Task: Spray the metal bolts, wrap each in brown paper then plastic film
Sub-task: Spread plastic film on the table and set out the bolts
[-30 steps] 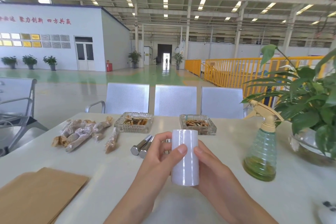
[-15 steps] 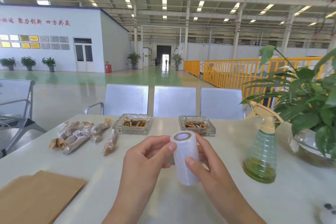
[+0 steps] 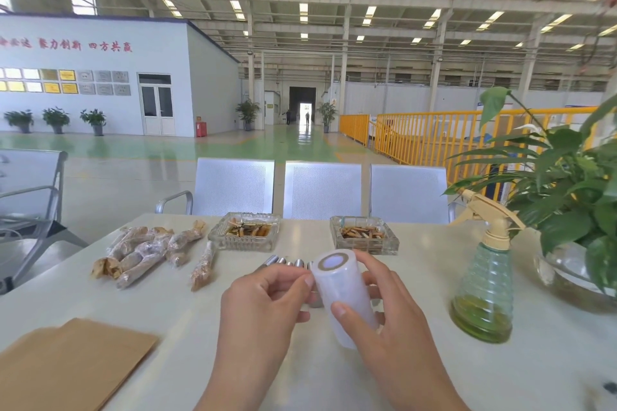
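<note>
Paper [image 3: 71, 362], brown and flat, lies at the lower left of the frame on the table [image 3: 500, 377]. Above it, at mid-left, sit the wrapped bolts [image 3: 147, 248] in a loose heap, one more lying just to their right. Two glass ashtrays [image 3: 245, 235] stand at the table's far edge in the centre. Bare bolts [image 3: 287, 262] peek out just above my left hand [image 3: 263, 307], whose curled fingers pinch the upper side of the film roll [image 3: 344, 297]. The roll is tilted, its open core facing up, at centre frame. My right hand [image 3: 387, 320] grips it from the right, thumb pressed on its front. A spray bottle [image 3: 484, 290] stands at right, near a plant [image 3: 567, 190].
</note>
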A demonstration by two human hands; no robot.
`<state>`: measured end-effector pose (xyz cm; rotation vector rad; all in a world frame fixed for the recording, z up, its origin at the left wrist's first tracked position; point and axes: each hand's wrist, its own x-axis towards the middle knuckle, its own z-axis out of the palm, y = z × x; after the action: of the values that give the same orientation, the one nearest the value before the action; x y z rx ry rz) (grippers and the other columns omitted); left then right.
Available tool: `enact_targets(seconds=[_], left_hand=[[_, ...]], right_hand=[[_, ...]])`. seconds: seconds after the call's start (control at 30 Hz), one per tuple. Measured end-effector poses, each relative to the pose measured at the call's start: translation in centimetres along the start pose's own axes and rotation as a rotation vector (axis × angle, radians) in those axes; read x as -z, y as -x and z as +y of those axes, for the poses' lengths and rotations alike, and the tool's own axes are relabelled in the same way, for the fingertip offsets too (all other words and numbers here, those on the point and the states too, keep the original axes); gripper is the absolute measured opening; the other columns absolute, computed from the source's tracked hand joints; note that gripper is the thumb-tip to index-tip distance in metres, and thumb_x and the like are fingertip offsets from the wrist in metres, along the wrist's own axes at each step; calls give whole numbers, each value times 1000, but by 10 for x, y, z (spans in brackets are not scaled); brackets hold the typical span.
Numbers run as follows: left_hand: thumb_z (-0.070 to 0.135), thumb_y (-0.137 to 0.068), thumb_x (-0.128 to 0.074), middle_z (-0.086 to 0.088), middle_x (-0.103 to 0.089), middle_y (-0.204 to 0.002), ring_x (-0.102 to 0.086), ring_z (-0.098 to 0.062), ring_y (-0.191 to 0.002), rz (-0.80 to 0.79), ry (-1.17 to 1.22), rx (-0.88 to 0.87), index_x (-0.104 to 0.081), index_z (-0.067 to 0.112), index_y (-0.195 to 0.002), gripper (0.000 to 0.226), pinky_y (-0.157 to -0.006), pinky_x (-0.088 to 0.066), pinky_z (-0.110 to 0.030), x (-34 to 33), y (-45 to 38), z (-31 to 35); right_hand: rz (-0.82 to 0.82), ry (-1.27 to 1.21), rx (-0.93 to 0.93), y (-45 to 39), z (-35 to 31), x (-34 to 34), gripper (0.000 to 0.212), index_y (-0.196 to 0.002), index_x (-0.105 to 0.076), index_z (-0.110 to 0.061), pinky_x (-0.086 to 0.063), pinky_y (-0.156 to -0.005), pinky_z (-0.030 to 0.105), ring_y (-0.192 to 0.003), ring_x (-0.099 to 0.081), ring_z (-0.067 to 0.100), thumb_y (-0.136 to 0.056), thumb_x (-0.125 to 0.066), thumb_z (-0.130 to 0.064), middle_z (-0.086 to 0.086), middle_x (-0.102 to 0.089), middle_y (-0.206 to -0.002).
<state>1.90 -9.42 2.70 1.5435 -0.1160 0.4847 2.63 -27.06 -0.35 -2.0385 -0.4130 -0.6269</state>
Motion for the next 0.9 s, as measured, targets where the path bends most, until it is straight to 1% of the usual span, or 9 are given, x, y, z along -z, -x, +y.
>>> enact_targets(seconds=[0.2, 0.33, 0.47, 0.6, 0.7, 0.77, 0.8, 0.83, 0.9], left_hand=[[7, -86, -70, -6, -75, -73, -75, -19, -71, -10, -31, -9, -75, 20, -73, 19, -57, -59, -27, -1, 0, -1], [1, -85, -66, -7, -74, -72, -75, -20, -71, -35, -18, -8, -72, 16, -72, 21, -58, -58, -24, 0, -1, 0], [0, -88, -60, -8, -75, -76, -75, -25, -78, -59, 11, 4, -71, 17, -72, 25, -63, -59, -26, 2, -3, 1], [-4, -87, -54, -8, -76, -81, -75, -24, -80, -44, 79, 36, -67, 14, -67, 30, -64, -60, -28, 3, -3, 3], [-4, -89, -54, -13, -75, -80, -75, -27, -78, -13, 130, 83, -66, 3, -76, 19, -62, -59, -25, 5, -5, 4], [6, -93, -61, -12, -74, -79, -74, -26, -75, -13, 127, 98, -68, 4, -85, 11, -60, -59, -26, 5, -5, 6], [18, -95, -66, -11, -74, -80, -74, -25, -74, -31, 113, 110, -69, 7, -89, 13, -59, -60, -28, 4, -5, 7], [32, -94, -70, -9, -74, -83, -74, -23, -75, -62, 82, 123, -70, 11, -91, 21, -59, -60, -30, 2, -4, 6], [54, -81, -74, -5, -73, -90, -74, -22, -80, -133, 22, 147, -72, 17, -96, 40, -60, -61, -32, 1, -1, 4]], right_hand=[[-14, 21, 5, 0, -3, 0, 66, -141, -39, -58, -44, -84, 15, -118, -54, -3, -80, -63, -58, -28, -52, -125], [-53, -67, -26, 0, -3, -1, 62, -138, -38, -63, -47, -86, 18, -118, -55, -3, -82, -61, -55, -29, -56, -124], [-117, -230, -73, -2, -4, 0, 52, -131, -47, -66, -53, -86, 23, -116, -59, 0, -83, -60, -49, -26, -63, -125], [-194, -462, -163, -3, -7, 0, 50, -135, -58, -44, -54, -89, 24, -115, -66, 7, -86, -60, -39, -13, -70, -125], [-220, -565, -232, -6, -7, 2, 45, -129, -63, -39, -58, -85, 24, -109, -69, 5, -84, -58, -38, -14, -74, -119], [-214, -557, -241, -6, -5, 3, 44, -127, -64, -40, -58, -81, 22, -107, -70, 5, -84, -58, -39, -14, -74, -117], [-204, -533, -231, -5, -4, 2, 45, -128, -64, -42, -56, -80, 21, -107, -70, 7, -84, -59, -40, -13, -74, -117], [-192, -501, -217, -4, -3, 1, 46, -131, -62, -45, -55, -81, 21, -108, -69, 10, -85, -60, -41, -11, -73, -118], [-184, -447, -184, -3, 0, -2, 50, -136, -58, -47, -54, -90, 28, -113, -66, 13, -86, -61, -45, -9, -69, -125]])
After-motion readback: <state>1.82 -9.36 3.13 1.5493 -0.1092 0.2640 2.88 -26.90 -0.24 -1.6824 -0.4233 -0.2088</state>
